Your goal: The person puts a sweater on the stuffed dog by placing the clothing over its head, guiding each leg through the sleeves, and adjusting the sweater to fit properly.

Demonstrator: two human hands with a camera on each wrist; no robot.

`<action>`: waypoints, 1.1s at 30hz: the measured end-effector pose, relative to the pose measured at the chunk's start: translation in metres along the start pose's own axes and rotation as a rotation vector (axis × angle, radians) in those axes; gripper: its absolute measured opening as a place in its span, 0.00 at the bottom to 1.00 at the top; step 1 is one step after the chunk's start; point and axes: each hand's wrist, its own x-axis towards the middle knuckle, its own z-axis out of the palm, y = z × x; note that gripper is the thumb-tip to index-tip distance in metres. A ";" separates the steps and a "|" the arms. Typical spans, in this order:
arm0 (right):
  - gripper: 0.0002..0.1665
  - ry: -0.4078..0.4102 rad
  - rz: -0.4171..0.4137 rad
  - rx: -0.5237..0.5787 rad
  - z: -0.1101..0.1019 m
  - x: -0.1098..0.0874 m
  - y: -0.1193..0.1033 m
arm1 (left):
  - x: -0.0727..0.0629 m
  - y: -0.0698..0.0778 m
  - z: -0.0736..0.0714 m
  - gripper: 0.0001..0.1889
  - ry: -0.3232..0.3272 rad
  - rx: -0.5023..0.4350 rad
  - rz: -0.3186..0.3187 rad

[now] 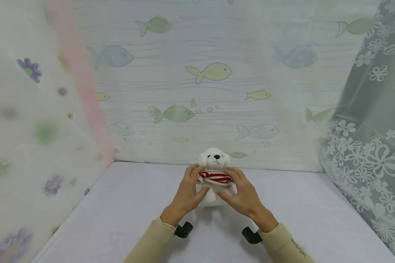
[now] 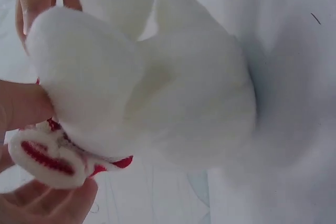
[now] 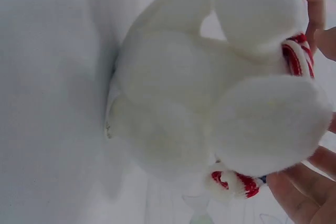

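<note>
1. A white plush dog (image 1: 213,190) sits upright at the middle of the scene, black-nosed face toward the person, on or just above the white table (image 1: 135,208); contact at its base is hard to make out.
2. It wears a red-and-white striped knit shirt (image 1: 217,177) around its upper body, above the bare white belly.
3. The left hand (image 1: 188,191) is partly curled, gripping the dog's left side in the scene: fingers up by the shirt, thumb lower, near the belly.
4. The right hand (image 1: 247,193) mirrors it on the right side, also half-curled and holding the toy between thumb and fingers.
5. Beige sleeves (image 1: 151,241) cover both forearms; dark lettering marks the right one. Black curved pieces (image 1: 251,235) sit by the wrists.
6. A fish-print curtain (image 1: 224,106) hangs at the far side, a flower-print curtain (image 1: 46,109) at left, and a grey cloth with white flowers (image 1: 362,146) at right.
</note>
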 end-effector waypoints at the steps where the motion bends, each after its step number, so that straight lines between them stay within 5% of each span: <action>1: 0.38 -0.001 0.003 -0.004 0.001 0.000 0.000 | 0.000 0.000 0.001 0.33 0.020 0.013 -0.010; 7: 0.35 0.039 -0.040 -0.016 0.005 -0.001 0.002 | -0.001 -0.001 0.002 0.24 0.165 0.162 -0.036; 11: 0.30 0.070 -0.106 -0.037 0.007 0.000 0.003 | -0.001 -0.001 0.001 0.22 0.203 0.200 -0.026; 22: 0.23 0.015 -0.276 -0.020 0.017 -0.002 -0.004 | 0.000 0.000 0.005 0.33 0.161 0.112 0.068; 33: 0.16 0.043 -0.378 -0.110 0.024 -0.004 -0.004 | -0.002 -0.008 0.007 0.36 0.018 0.013 0.033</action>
